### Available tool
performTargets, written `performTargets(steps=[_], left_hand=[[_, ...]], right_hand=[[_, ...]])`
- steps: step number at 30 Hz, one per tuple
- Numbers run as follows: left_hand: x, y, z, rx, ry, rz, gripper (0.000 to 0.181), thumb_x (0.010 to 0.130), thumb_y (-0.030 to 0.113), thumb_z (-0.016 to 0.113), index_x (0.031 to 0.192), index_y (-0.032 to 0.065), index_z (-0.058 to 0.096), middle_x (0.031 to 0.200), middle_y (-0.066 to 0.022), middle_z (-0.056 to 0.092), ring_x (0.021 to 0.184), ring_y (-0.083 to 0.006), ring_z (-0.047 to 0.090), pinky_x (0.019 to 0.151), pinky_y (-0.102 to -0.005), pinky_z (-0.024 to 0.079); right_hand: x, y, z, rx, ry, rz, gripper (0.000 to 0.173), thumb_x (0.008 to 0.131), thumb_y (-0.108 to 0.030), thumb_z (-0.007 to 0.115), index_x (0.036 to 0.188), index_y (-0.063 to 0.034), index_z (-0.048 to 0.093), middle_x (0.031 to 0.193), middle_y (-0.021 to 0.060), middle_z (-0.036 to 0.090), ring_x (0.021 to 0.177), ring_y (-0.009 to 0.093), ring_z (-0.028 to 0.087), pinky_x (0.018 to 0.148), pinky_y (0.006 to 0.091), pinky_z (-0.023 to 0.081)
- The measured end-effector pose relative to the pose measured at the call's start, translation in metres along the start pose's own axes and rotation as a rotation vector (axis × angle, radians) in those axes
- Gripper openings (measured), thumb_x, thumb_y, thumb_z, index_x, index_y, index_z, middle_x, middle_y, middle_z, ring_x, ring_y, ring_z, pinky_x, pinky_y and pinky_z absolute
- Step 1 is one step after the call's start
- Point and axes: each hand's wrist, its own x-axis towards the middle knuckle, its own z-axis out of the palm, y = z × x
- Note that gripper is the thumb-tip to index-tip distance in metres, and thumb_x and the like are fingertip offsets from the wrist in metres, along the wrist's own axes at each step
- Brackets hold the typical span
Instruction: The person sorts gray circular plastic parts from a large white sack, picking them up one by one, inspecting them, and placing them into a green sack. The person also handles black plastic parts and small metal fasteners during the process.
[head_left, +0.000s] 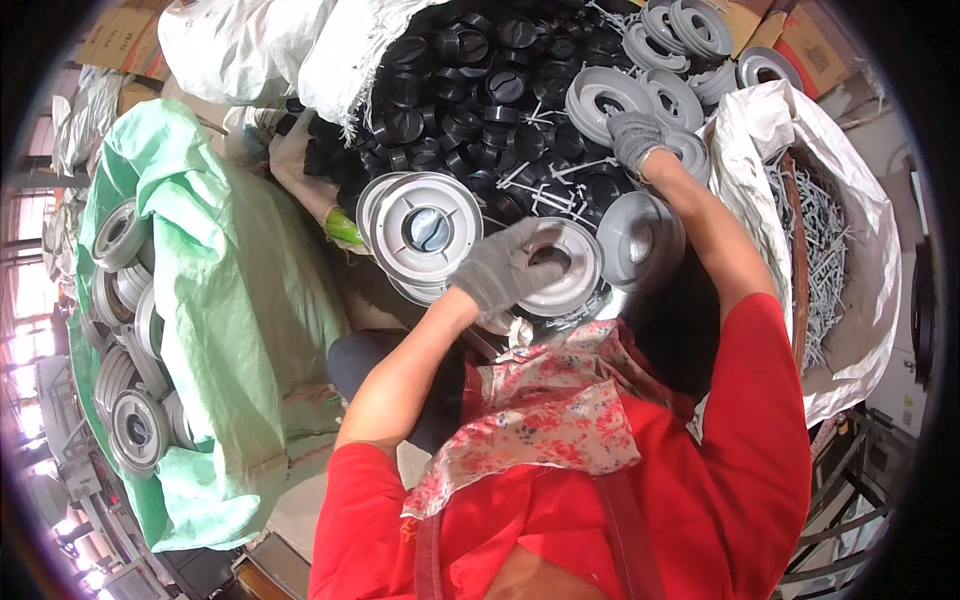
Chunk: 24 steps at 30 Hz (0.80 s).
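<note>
My left hand (502, 270), in a grey knitted glove, holds a light grey plastic ring-shaped part (568, 281) by its left side and centre hole, just above my lap. My right hand (636, 139), gloved the same way, reaches up and has its fingers on the rim of a grey plastic ring (600, 97) lying on the pile. Left of my left hand, several grey rings are stacked; the top one (390, 232) has a dark threaded cap in its hole. A blurred grey dish-shaped part (641, 240) lies below my right forearm.
Black threaded plastic caps (504, 86) form a heap ahead, with thin plastic sprues (553, 199) scattered on it. More grey rings (699, 28) lie at its far right. A green woven sack (225, 300) with rings stands left; a white sack (870, 225) of sprues stands right.
</note>
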Motion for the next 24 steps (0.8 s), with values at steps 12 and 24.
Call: performTargets(steps=[12, 24], left_hand=[[0.042, -0.042, -0.029, -1.125, 0.357, -0.020, 0.028, 0.081, 0.020, 0.069, 0.101, 0.0029, 0.060, 0.084, -0.0074, 0.061, 0.075, -0.0184, 0.058, 0.069, -0.0345, 0.051], [0.029, -0.008, -0.023, -1.032, 0.464, 0.097, 0.026, 0.081, 0.015, 0.068, 0.102, 0.0030, 0.060, 0.086, -0.0060, 0.061, 0.078, -0.0159, 0.061, 0.069, -0.0327, 0.054]], right_hand=[[-0.025, -0.086, -0.035, 0.497, 0.533, -0.669, 0.024, 0.082, -0.020, 0.062, 0.103, -0.0082, 0.061, 0.093, 0.0119, 0.061, 0.090, 0.028, 0.058, 0.079, 0.0365, 0.048], [0.005, -0.039, -0.028, 0.210, -0.036, -0.094, 0.048, 0.078, -0.040, 0.063, 0.109, -0.0031, 0.061, 0.116, 0.0181, 0.055, 0.110, 0.033, 0.050, 0.097, 0.0397, 0.039]])
